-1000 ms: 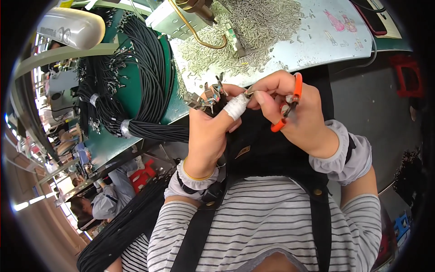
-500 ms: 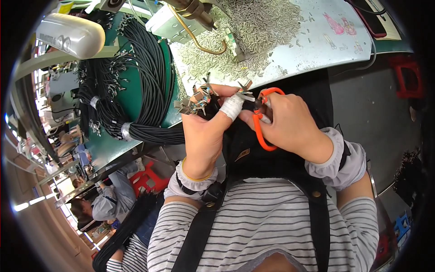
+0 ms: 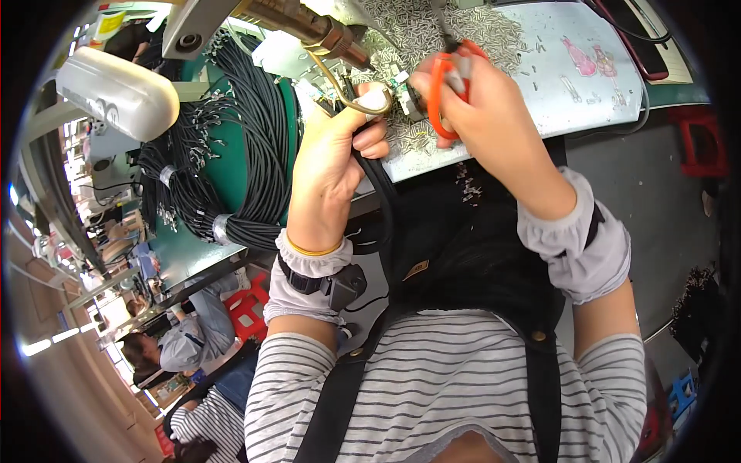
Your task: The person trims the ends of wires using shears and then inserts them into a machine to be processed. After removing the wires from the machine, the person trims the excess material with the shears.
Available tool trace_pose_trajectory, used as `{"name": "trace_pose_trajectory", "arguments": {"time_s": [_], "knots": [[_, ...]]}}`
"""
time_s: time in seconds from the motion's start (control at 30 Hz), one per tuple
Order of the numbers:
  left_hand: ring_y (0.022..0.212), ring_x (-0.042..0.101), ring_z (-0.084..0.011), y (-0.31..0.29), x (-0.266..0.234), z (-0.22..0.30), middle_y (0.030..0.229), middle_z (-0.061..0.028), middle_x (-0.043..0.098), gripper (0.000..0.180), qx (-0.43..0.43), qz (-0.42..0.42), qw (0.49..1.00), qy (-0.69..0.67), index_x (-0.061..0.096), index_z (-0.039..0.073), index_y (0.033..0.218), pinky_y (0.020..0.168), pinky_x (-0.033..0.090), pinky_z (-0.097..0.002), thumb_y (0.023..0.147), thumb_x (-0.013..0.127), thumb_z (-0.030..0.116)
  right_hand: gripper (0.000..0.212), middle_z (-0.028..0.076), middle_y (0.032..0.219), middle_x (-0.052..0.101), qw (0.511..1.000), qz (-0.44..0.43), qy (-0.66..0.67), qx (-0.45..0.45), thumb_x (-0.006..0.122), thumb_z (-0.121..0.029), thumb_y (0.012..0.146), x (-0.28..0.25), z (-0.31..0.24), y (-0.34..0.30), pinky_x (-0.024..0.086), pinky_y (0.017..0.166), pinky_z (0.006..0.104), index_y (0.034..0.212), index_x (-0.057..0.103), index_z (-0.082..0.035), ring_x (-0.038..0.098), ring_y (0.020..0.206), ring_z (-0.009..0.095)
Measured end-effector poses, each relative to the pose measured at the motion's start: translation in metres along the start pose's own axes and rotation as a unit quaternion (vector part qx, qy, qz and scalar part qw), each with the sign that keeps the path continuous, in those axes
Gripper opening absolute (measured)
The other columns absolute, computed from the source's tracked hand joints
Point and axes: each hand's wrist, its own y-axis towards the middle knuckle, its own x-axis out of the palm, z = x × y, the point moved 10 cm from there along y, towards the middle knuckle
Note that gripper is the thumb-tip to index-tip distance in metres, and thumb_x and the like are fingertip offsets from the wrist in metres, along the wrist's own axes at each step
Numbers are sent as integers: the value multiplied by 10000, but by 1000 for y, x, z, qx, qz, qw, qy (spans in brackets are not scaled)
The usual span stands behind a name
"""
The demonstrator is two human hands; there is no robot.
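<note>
My right hand (image 3: 482, 100) is closed around orange-handled cutting pliers (image 3: 441, 96), their dark jaws pointing away from me over the table. My left hand (image 3: 328, 150) is a closed fist at the table's near edge, with white tape on its thumb. Black cables (image 3: 377, 179) hang down from under its fingers; their ends are partly hidden by the hand and a bent brass-coloured tube (image 3: 340, 86). Between both hands, a small green-and-white part (image 3: 402, 91) stands by the tube's end.
A metal machine head (image 3: 328, 35) hangs above the left hand. Small silvery pieces (image 3: 494, 31) lie heaped on the white table (image 3: 532, 96). Bundled black cables (image 3: 258, 139) rest on a green surface at left. Colourful scraps (image 3: 468, 185) lie on my black apron. A phone (image 3: 644, 62) lies at far right.
Both hands have moved forward, up over the table edge. The pliers have come away from the cable ends in my left hand, and their jaws now point away from me.
</note>
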Motion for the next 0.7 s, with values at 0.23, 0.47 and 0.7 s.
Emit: {"name": "trace_pose_trajectory", "arguments": {"time_s": [0.23, 0.47, 0.7], "knots": [[424, 304, -25, 4, -2, 1, 624, 20, 414, 76, -37, -22, 998, 53, 489, 52, 835, 384, 245, -170, 799, 546, 89, 155, -7, 523, 433, 995, -98, -4, 8, 510, -161, 849, 22, 13, 20, 335, 392, 205, 802, 522, -14, 420, 414, 61], [421, 309, -32, 2, -2, 4, 620, 13, 440, 66, -11, -9, 999, 31, 491, 40, 827, 384, 253, -180, 792, 547, 43, 142, -5, 526, 433, 995, -94, -26, -16, 512, -151, 847, 20, 12, 21, 335, 394, 211, 822, 517, -12, 420, 415, 63], [415, 308, -30, 3, -2, 6, 624, 9, 440, 75, -3, -8, 999, 41, 487, 45, 844, 383, 250, -179, 793, 541, 35, 130, -4, 535, 437, 996, -85, -22, -4, 511, -141, 847, 21, 12, 19, 335, 395, 209, 843, 507, -11, 416, 416, 62]]}}
